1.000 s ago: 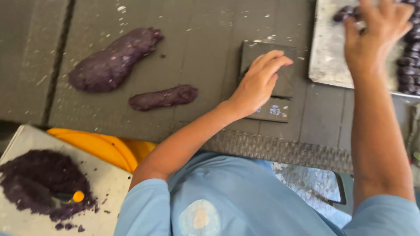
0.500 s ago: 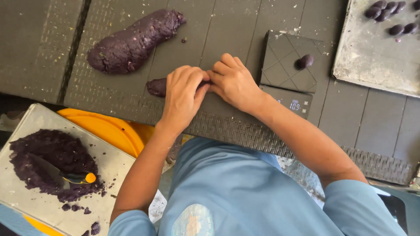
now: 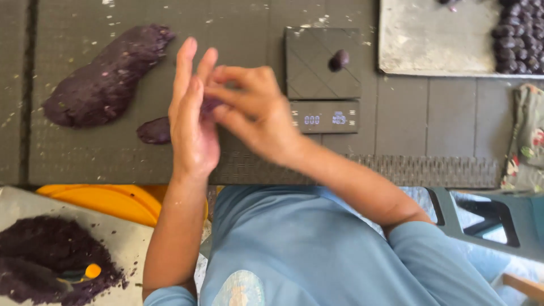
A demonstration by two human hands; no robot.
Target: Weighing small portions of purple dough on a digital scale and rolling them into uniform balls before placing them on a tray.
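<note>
A dark, ribbed work table (image 3: pixel 113 164) is filling the upper part of the view, dusted with pale crumbs. Nearest, at the lower left, a grey tray (image 3: pixel 122 238) is carrying a heap of crumbly purple paste (image 3: pixel 45 260) with an orange-tipped tool (image 3: pixel 85 272) lying in it, and an orange basin (image 3: pixel 102 198) is peeking out from under the tray. The person's light blue shirt (image 3: pixel 317 249) is taking up the lower middle.

Above it, the left hand (image 3: pixel 192 119) is standing flat and upright, fingers straight and together, while the right hand (image 3: pixel 255 110) is pressing against its palm; a small purple dough piece (image 3: pixel 211 105) is showing between the two, squeezed by both. Just left of the hands a short dough roll (image 3: pixel 154 130) is lying on the table, and beyond it a large dough log (image 3: pixel 107 73).

To the right, a black digital scale (image 3: pixel 323 79) is bearing a small dough ball (image 3: pixel 339 59). Farthest, a metal sheet tray (image 3: pixel 430 39) is holding rows of dark balls (image 3: pixel 518 39). A patterned cloth (image 3: pixel 527 136) is lying at the right edge.
</note>
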